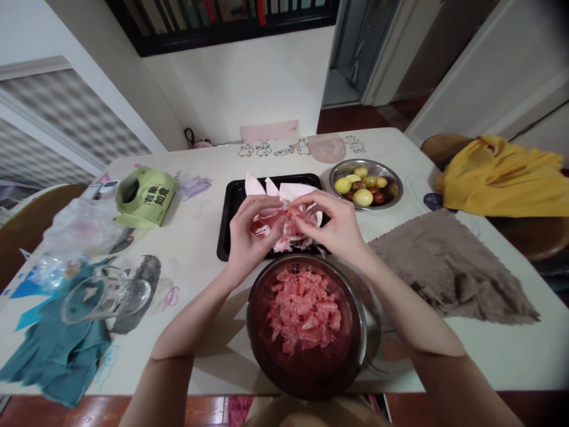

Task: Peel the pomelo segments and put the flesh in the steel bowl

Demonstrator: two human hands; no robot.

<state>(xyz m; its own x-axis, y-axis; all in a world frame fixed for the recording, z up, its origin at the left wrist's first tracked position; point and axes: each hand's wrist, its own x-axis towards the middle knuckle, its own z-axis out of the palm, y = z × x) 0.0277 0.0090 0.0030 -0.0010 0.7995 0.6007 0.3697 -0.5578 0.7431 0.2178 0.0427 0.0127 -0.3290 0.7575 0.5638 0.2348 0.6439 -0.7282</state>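
Observation:
Over the black tray (pixel 224 234), my left hand (pixel 249 231) and my right hand (pixel 340 225) meet, fingertips curled in a pinch. Between them is a pink pomelo segment (pixel 271 214), partly hidden by the fingers. Pale pomelo peel (pixel 297 190) and torn membrane lie in the tray behind and below my hands. Closer to me, a steel bowl (pixel 254 341) holds a heap of peeled pink pomelo flesh (pixel 304 311). My forearms pass on either side of this bowl.
A steel bowl (pixel 397 198) of green and brown fruit stands at the back right, near a brown cloth (pixel 457 267). On the left are a green box (pixel 146 196), a plastic bag (pixel 82 225), a clear glass jug (pixel 95 299) and a teal cloth (pixel 57 350).

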